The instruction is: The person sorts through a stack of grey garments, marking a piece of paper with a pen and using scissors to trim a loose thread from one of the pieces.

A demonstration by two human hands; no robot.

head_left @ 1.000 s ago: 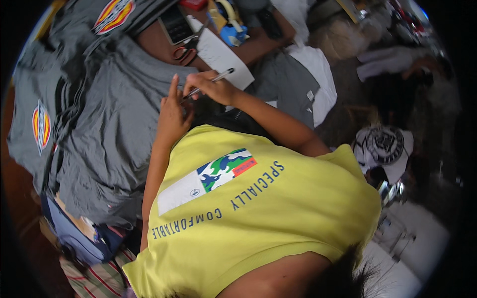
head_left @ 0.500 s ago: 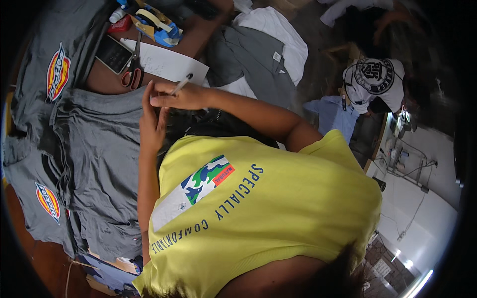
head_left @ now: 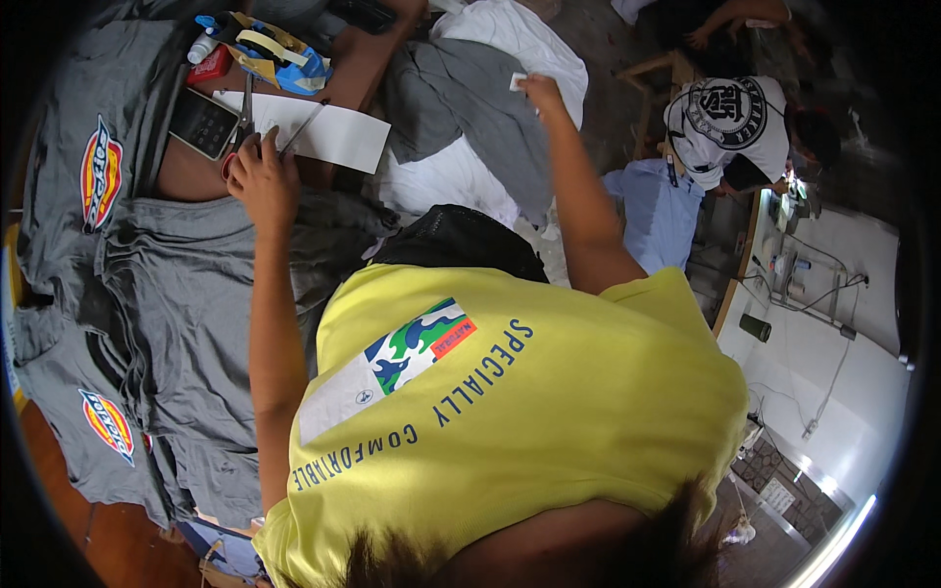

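Wearing: a yellow shirt [head_left: 549, 392], filling the lower middle of the frame.
Left hand [head_left: 263, 184]: upper left, over the red handles of the scissors [head_left: 246, 106]; whether the fingers close on them, I cannot tell.
Right hand [head_left: 542, 93]: upper middle, fingers pinching a small white label [head_left: 516, 82] at the grey garment [head_left: 436, 96].
Step in hand: seems to be getting hold, one hand at the scissors, the other at the label.
Next move: would call for a sure grip on the handles and a steady pinch, minding the pen [head_left: 308, 123] just beside.
Table [head_left: 356, 71]: upper left, bearing phone [head_left: 203, 124], tape [head_left: 272, 46] and paper [head_left: 345, 135], the pen across it.
Grey garment's place: right of the table, over white cloth [head_left: 451, 181].
Co-worker [head_left: 750, 147]: far upper right, bent forward.
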